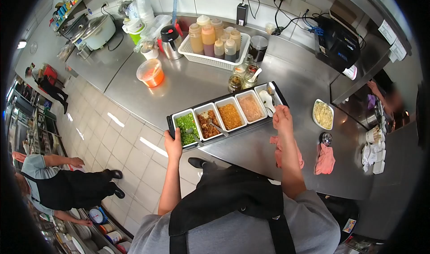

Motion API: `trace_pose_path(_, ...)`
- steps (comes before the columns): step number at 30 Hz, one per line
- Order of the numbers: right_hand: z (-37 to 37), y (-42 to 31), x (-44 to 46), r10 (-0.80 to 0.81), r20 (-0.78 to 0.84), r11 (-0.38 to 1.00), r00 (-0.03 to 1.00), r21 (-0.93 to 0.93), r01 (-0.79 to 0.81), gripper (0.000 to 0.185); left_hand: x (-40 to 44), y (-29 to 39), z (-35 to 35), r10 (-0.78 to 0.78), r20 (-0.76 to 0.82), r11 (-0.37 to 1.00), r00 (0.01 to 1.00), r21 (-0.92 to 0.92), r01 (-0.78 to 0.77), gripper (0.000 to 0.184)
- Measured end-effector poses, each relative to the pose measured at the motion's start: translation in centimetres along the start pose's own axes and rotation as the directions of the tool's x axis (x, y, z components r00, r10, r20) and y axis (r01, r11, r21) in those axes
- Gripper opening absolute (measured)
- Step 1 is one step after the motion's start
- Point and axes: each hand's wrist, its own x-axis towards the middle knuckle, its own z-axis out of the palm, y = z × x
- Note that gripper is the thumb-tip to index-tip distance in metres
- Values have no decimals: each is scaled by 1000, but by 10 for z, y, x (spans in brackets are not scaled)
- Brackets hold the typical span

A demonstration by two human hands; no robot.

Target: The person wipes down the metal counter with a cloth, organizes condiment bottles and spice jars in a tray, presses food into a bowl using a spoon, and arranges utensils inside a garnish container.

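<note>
1. Black rectangular tray [280, 95] of white inserts [235, 128], twelve o'clock from the wearer: probably weighty, stiff; spoons may slide.
2. Hold: short ends. Left hand [173, 145] clamps nine o'clock, thumb uppermost; right hand [282, 119] curls closed at three.
3. Steel counter [192, 84]: edge at seven o'clock, bare room at eleven.

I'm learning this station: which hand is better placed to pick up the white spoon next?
Right, probably: the right hand is at the end of the black tray beside the white spoon. The left hand is at the opposite end, by the chopped greens.
</note>
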Motion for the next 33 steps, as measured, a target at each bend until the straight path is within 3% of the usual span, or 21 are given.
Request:
trace_pose_path(1,-1,-1,-1,-2,3,1000,1000,-1,2,12,1,2,0,-1,-2,1000,1000,3,1,43)
trace_pose_path(3,-7,-6,-4,-73,-90,963,993,255,93,12,1,5,-2,11,-2,1000,1000,10,-11,42)
trace_pose_path(4,-15,-17,-1,-202,-225,932,953,253,257,16,-1,6,-2,21,0,1000,1000,21,-21,42)
trace_pose_path(8,-97,-80,27,-257,-543,862,799,244,444,13,1,7,-3,4,2,1000,1000,13,-4,41)
trace_pose_path(11,-123,-104,20,-294,-619,794,728,265,547,14,0,10,-2,1,-15,999,1000,32,-1,41)
trace_pose_path(13,-121,-97,17,-272,-602,849,751,217,481,15,0,5,-1,7,-9,1000,1000,19,-7,41)
trace_pose_path(15,-139,-47,32,-280,-414,917,866,150,369,16,2,6,0,19,1,1000,1000,1,-19,41)
trace_pose_path(17,-99,-30,13,-55,-280,958,958,256,130,16,1,8,-1,1,5,1000,1000,18,-1,41)
trace_pose_path(19,-66,-4,2,80,-227,930,970,367,9,14,3,5,1,11,-11,1000,1000,17,-11,41)
trace_pose_path(21,-39,5,-9,133,-145,929,981,364,-72,11,3,7,-1,-13,15,999,1000,40,13,42)
trace_pose_path(25,4,5,-32,167,-43,952,985,267,-150,10,0,11,-2,-25,1,1000,1000,5,25,43)
trace_pose_path(27,15,11,-38,200,92,940,975,264,-217,10,3,11,-3,-70,33,997,997,17,69,43)
trace_pose_path(33,20,18,-41,245,141,928,959,251,-274,9,4,5,0,8,-26,999,1000,34,-7,42)
